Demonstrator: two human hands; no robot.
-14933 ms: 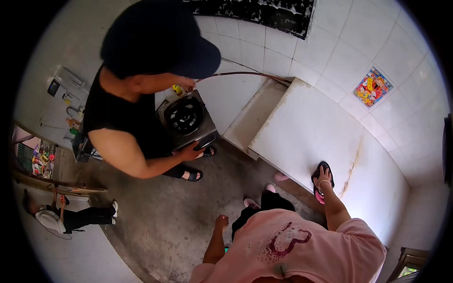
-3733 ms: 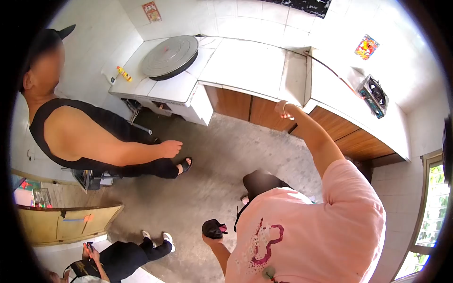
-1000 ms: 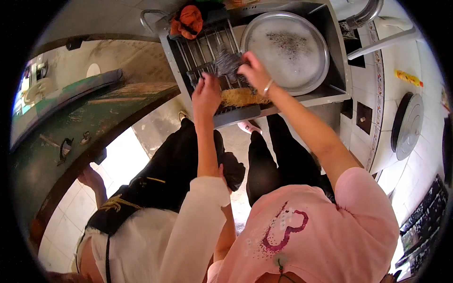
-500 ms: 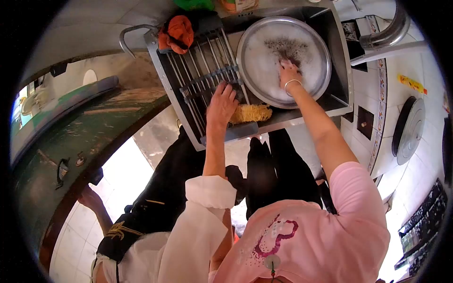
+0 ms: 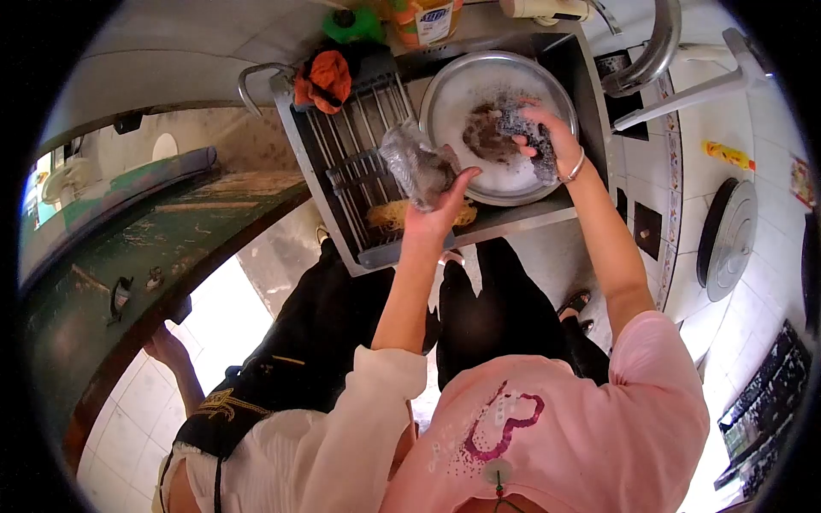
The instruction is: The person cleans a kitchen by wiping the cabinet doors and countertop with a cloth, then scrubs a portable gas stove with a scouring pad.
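Note:
My right hand [image 5: 560, 141], with a bracelet on its wrist, is above a round metal basin [image 5: 432, 103] of white suds. Its fingers close round a dark sudsy bundle [image 5: 540, 154] whose exact kind I cannot make out. Below it the foam is parted and brownish water shows. My left hand is hidden, perhaps behind a co-worker's white sleeve. The co-worker's hand [image 5: 436, 214] reaches in from the left, carrying a glossy, translucent grey thing [image 5: 410, 162] beside the basin.
The basin stands in a metal sink [image 5: 505, 222] with a drying rack [image 5: 342, 141] on its left. A yellow loofah [image 5: 389, 214] lies along the front. An orange cloth [image 5: 325, 79], a green bottle [image 5: 352, 26] and the faucet [image 5: 654, 51] are at the back.
My right hand has risen from the suds with the dark bundle. The co-worker's hand has lifted off the rack and turned, now with the translucent thing in it. The view has shifted slightly.

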